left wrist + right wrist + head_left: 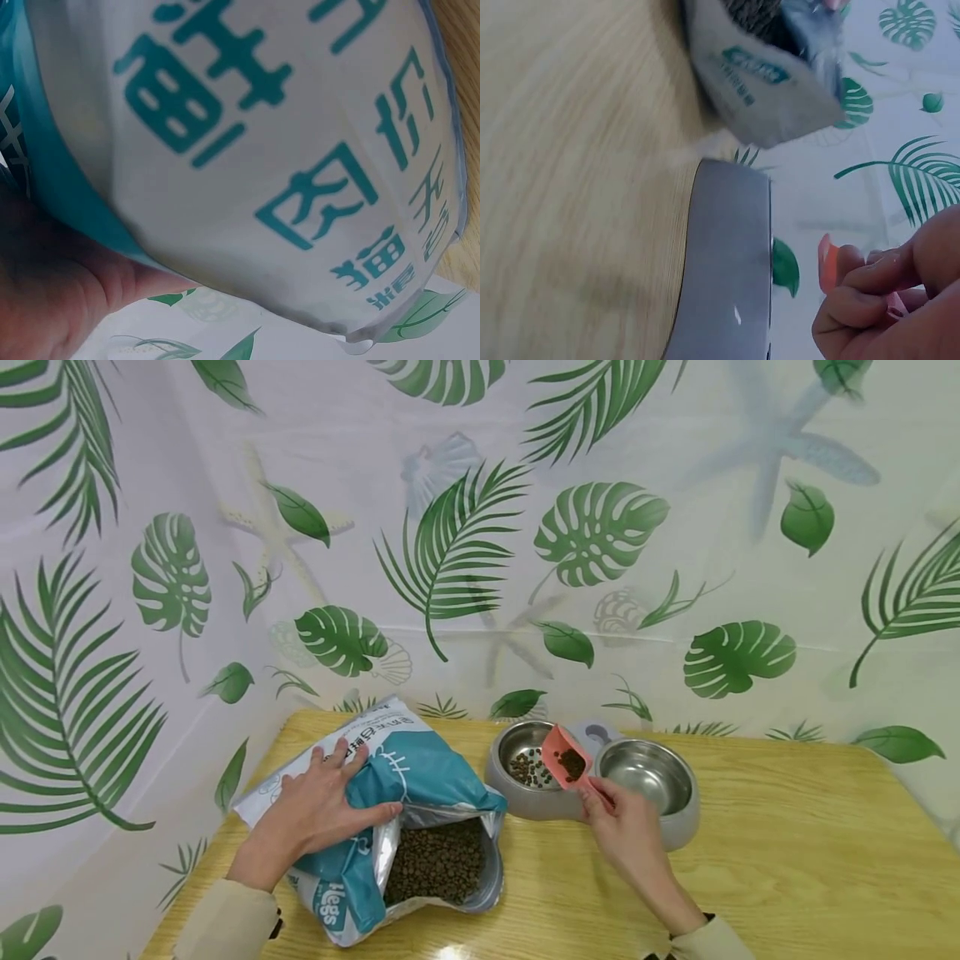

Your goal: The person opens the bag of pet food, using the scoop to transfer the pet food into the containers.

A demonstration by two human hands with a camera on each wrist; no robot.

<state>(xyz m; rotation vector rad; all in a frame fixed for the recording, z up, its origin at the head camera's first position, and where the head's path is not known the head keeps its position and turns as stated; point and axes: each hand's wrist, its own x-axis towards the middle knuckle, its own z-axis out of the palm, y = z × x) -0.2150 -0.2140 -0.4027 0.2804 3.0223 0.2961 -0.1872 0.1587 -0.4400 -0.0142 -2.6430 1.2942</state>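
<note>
My left hand [315, 810] rests on the teal and white pet food bag [431, 764], fingers spread and straight across its folded-over upper part. The bag lies with its mouth open toward me, showing brown kibble [438, 864]. In the left wrist view, printed white plastic [225, 187] fills most of the picture. With curled fingers my right hand [630, 831] pinches the handle of a coral-pink scoop [558, 752]. Dark kibble lies in the scoop, which overlaps the right rim of the left steel bowl [517, 739]. Several pieces of kibble are in that bowl.
A second steel bowl [652, 777], bare inside, sits to the right in the same grey double feeder [536, 803]. A pale grey round part [596, 732] shows between the bowls. The wooden table [787, 843] meets a leaf-print sheet [465, 668] behind and at the left.
</note>
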